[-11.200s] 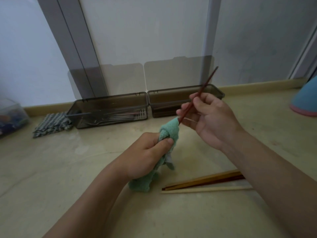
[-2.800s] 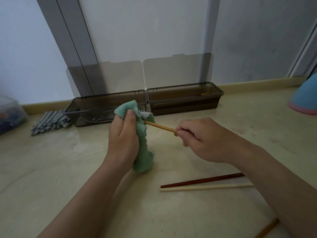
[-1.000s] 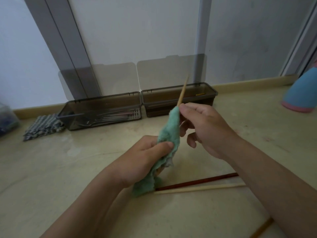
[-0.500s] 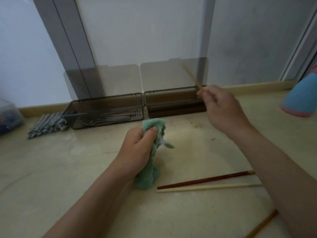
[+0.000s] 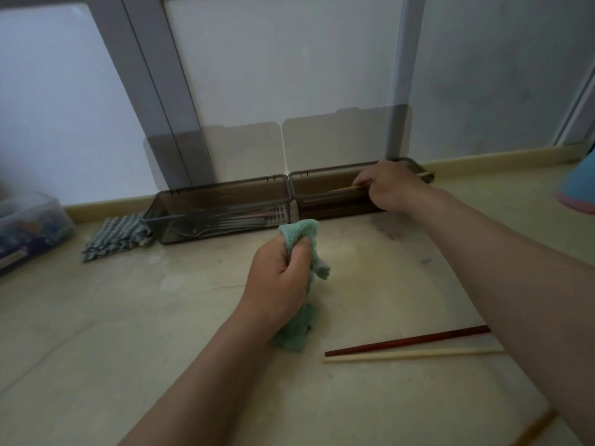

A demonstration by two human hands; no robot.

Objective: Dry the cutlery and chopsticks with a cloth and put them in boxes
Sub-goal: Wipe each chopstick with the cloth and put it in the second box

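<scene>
My left hand [image 5: 280, 278] grips a bunched green cloth [image 5: 301, 233] above the counter's middle. My right hand [image 5: 391, 188] is over the right smoky box [image 5: 322, 194] and pinches a light wooden chopstick [image 5: 346, 188] lying level across the box's opening; its far end pokes out past the hand. The left smoky box [image 5: 222, 191] holds metal cutlery [image 5: 225, 222]. Both lids stand open against the wall. A dark red chopstick [image 5: 405, 342] and a pale chopstick [image 5: 412, 355] lie side by side on the counter under my right forearm.
A checked cloth [image 5: 116, 235] lies folded left of the boxes. A clear container [image 5: 29, 226] sits at the far left edge. A blue and pink object [image 5: 579, 185] stands at the right edge. Another wooden chopstick [image 5: 534, 431] lies at the bottom right.
My right hand has carried the light chopstick from the cloth to the right box and lowered it level over the opening. My left hand stays put with the cloth.
</scene>
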